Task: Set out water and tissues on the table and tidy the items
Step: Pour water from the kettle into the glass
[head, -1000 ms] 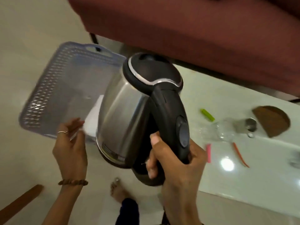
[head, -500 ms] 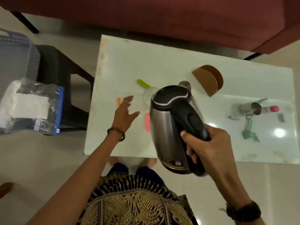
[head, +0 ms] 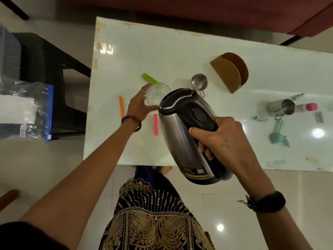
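Observation:
My right hand point(head: 223, 141) grips the black handle of a steel electric kettle point(head: 182, 141), which is tilted with its lid end toward a clear drinking glass point(head: 156, 92) on the white table point(head: 162, 42). My left hand point(head: 139, 105) wraps around the left side of that glass, thumb below it and fingers at its far rim. A bag of white tissues point(head: 18, 110) lies on a dark stool at the left, off the table.
On the table lie a green clip point(head: 149, 77), an orange clip point(head: 121, 107), a pink clip point(head: 155, 124), a small steel cup point(head: 199, 81), a brown napkin holder point(head: 232, 71), a tipped steel tumbler point(head: 282, 107), a pink-capped bottle point(head: 309, 107) and a teal tool point(head: 278, 134). A red sofa point(head: 198, 9) stands behind.
The kettle has tilted further over toward the glass. My left hand moved forward from the table surface and took hold of the glass.

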Demonstrator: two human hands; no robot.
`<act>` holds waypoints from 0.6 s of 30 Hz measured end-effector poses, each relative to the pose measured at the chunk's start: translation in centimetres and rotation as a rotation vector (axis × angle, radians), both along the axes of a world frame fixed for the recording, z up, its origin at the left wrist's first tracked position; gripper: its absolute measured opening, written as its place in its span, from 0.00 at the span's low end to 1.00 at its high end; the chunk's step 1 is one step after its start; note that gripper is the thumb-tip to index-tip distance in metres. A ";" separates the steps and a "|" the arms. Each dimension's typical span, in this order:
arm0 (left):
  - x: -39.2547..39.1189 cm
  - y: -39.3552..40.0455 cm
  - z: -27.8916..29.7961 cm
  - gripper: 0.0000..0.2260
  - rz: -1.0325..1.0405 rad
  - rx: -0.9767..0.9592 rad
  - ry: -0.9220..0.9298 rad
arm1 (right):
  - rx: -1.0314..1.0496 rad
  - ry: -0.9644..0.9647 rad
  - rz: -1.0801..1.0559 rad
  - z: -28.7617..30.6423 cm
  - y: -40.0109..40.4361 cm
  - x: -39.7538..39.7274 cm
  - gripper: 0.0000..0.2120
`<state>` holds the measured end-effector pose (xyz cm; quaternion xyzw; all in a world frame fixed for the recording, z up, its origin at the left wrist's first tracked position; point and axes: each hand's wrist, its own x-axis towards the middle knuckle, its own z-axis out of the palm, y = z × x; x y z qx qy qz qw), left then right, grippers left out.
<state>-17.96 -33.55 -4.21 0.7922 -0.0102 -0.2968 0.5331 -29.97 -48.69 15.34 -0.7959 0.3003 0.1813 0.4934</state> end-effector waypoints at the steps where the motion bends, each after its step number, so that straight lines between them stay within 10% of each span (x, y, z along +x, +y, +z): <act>1: 0.0 0.0 -0.1 0.34 0.019 -0.025 0.021 | -0.007 0.003 0.007 0.0 0.0 0.1 0.10; 18: -0.1 0.5 -1.1 0.35 0.064 -0.142 0.122 | -0.047 0.087 0.087 0.1 0.8 2.1 0.10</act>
